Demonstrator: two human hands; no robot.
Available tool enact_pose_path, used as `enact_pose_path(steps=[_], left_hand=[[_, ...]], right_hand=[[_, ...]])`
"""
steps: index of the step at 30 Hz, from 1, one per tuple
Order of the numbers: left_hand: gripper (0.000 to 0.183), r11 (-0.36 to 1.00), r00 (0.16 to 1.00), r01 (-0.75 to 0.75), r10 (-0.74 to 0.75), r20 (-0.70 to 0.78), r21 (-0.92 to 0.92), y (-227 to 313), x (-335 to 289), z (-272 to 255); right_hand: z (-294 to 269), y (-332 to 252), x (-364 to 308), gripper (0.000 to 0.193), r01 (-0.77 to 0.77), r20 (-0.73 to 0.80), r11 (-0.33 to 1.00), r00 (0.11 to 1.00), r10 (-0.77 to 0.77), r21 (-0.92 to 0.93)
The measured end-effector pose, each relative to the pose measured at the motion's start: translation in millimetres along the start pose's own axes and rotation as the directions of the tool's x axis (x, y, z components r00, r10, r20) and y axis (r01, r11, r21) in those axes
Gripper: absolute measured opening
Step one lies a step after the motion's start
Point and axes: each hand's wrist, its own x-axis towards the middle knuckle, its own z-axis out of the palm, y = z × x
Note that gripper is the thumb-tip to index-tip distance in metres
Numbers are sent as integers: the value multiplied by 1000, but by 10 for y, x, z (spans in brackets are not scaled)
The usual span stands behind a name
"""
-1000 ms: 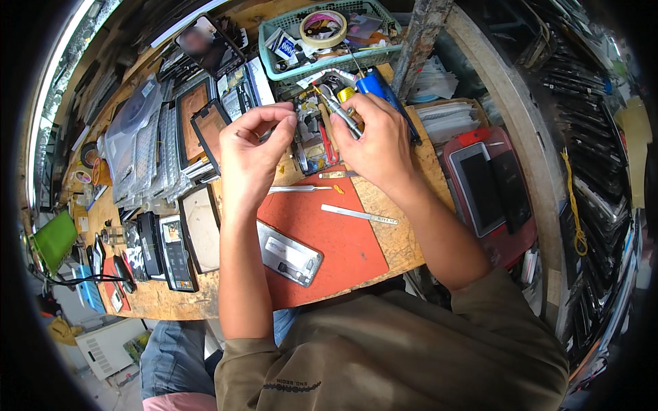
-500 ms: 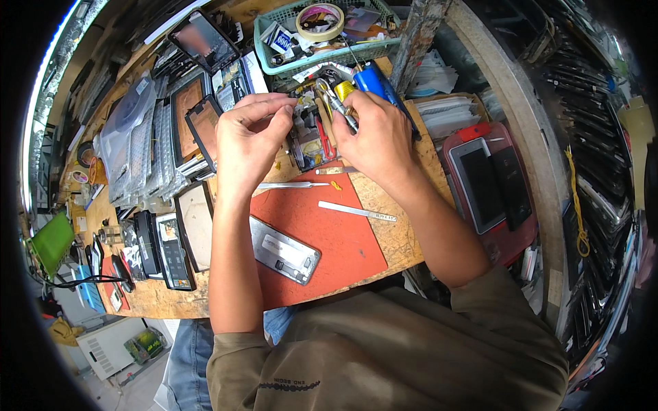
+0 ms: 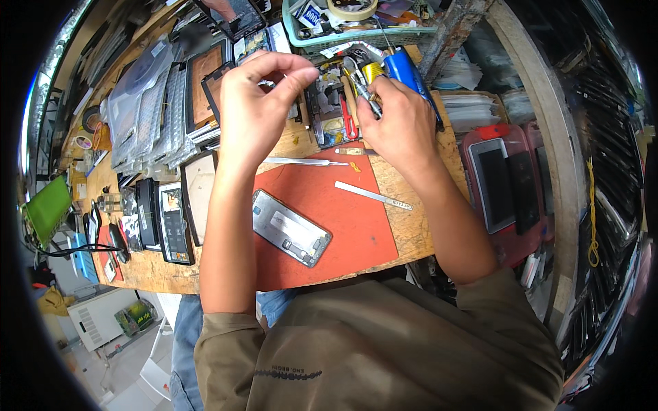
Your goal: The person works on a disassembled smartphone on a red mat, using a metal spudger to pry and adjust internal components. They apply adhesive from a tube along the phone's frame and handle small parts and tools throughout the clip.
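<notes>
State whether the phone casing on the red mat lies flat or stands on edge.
Flat: the phone casing shows its broad face upward, resting on the red mat.

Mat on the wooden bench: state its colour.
The mat is orange-red, seen in the head view.

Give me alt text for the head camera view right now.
A person's left hand pinches thumb and forefinger together above a cluttered wooden workbench, while the right hand touches a silver metal tool. Closer to the body, a smartphone frame lies on an orange-red mat.
</notes>
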Motion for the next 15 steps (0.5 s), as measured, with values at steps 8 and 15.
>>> enact_pose_path(steps=[8, 15], left_hand=[[16, 958, 986, 136, -156, -60, -254, -114, -179, -307], [8, 979, 969, 163, -182, -168, -124, -257, -979, -534]], right_hand=[[26, 10, -23, 23, 23, 49, 999, 999, -21, -42], [-35, -38, 17, 16, 192, -148, 970, 974, -170, 148]])
